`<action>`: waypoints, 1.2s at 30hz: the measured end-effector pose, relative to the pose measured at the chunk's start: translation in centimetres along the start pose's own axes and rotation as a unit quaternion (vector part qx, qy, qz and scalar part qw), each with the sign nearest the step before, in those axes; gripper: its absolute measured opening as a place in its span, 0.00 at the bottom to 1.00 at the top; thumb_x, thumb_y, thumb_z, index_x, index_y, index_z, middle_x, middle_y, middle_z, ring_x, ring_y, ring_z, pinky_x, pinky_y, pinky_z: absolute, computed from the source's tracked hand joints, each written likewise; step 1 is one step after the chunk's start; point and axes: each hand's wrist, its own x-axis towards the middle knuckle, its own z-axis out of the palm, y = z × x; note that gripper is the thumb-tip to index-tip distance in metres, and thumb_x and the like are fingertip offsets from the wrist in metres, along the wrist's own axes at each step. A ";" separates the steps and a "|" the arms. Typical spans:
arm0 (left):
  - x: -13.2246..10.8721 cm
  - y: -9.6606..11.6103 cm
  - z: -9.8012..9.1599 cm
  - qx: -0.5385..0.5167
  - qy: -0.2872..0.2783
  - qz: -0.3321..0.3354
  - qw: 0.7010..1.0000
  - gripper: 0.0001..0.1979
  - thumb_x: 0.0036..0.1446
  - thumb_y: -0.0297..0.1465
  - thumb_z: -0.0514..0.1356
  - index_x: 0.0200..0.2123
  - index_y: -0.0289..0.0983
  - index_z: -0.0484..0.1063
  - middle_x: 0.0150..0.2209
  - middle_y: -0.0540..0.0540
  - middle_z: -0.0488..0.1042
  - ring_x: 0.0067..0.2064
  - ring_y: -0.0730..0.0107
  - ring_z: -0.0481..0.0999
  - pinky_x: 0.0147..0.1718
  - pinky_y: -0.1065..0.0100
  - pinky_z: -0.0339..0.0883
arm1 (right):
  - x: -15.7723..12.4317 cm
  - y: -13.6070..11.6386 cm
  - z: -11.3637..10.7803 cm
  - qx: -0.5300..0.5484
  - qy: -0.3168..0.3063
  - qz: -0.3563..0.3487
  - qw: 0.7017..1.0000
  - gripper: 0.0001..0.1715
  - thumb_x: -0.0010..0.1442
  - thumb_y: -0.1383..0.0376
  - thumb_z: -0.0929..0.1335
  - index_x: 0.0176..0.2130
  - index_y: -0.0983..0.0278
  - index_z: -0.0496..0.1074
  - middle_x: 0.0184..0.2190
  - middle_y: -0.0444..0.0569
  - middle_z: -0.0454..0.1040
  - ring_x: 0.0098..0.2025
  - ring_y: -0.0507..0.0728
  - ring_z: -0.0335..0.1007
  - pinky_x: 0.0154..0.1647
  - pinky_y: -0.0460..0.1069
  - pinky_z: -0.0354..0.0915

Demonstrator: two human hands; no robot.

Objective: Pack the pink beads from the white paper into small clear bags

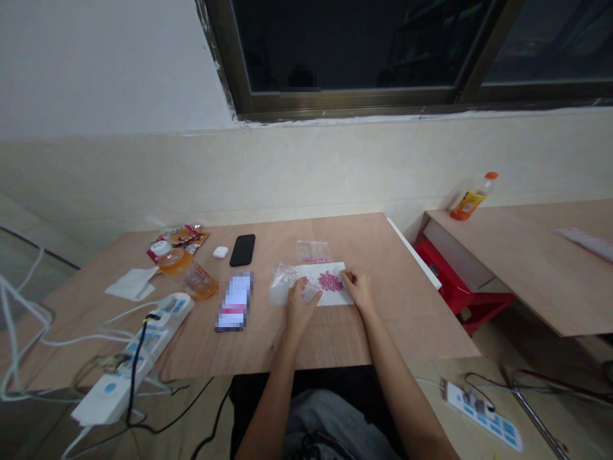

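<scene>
Okay, so my right hand (357, 289) is resting on the white paper (343, 296), its fingertips reaching down loosely just beside the pink beads (330, 282), and it's not clenching or gripping anything that I can see. The beads are lying in a small heap to the left of those fingertips, so my right hand is the nearer one, and the heap is stretching sideways along the paper's long axis, which is running left to right in front of me. My left hand (302, 301) is pressing in at the paper's near left corner, though I can't tell whether it's pinching the paper or the clear plastic bag (282, 284) bunched up just beside it. Straight ahead, a small clear bag (313, 251) is lying with a few pink beads along its bottom. Further left on the wooden table (335, 345), a black phone (242, 250) and a white earbud case (220, 252) are sitting near each other.
</scene>
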 end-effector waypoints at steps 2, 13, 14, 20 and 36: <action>0.0 0.0 -0.1 -0.005 -0.007 -0.003 1.000 0.25 0.51 0.37 0.64 0.52 0.40 0.64 0.49 0.42 0.72 0.50 0.60 0.72 0.46 0.59 0.67 | -0.2 0.0 -0.3 -0.035 -0.004 -0.011 0.999 0.16 0.59 0.57 0.64 0.34 0.63 0.78 0.29 0.50 0.77 0.33 0.57 0.69 0.38 0.51 0.59; -0.1 0.4 -0.1 0.020 -0.012 0.002 1.000 0.24 0.50 0.36 0.65 0.50 0.39 0.66 0.48 0.42 0.72 0.51 0.59 0.72 0.48 0.57 0.66 | -0.9 -0.3 -1.5 -0.115 -0.068 -0.020 0.991 0.10 0.56 0.64 0.67 0.37 0.58 0.78 0.34 0.48 0.77 0.42 0.60 0.67 0.43 0.53 0.51; -0.1 0.4 -0.1 0.022 -0.013 0.002 1.000 0.24 0.50 0.36 0.65 0.50 0.38 0.67 0.48 0.42 0.72 0.51 0.58 0.72 0.48 0.57 0.66 | -1.1 -0.3 -1.7 -0.121 -0.070 -0.020 0.990 0.10 0.56 0.64 0.67 0.37 0.58 0.78 0.34 0.47 0.77 0.43 0.60 0.67 0.44 0.53 0.51; -0.2 0.4 -0.1 0.015 -0.018 0.002 1.000 0.23 0.50 0.34 0.65 0.49 0.39 0.67 0.47 0.42 0.73 0.51 0.59 0.71 0.48 0.57 0.66 | -1.6 -0.1 -1.8 -0.136 -0.078 -0.018 0.987 0.11 0.58 0.62 0.66 0.38 0.58 0.78 0.36 0.48 0.77 0.44 0.60 0.66 0.43 0.52 0.49; -0.3 0.5 -0.1 0.001 -0.013 0.012 1.000 0.23 0.48 0.32 0.66 0.48 0.39 0.68 0.46 0.44 0.73 0.50 0.60 0.72 0.49 0.57 0.66 | -1.5 -0.1 -1.5 -0.120 -0.060 -0.018 0.991 0.13 0.60 0.58 0.65 0.38 0.57 0.77 0.34 0.48 0.77 0.42 0.60 0.67 0.42 0.52 0.51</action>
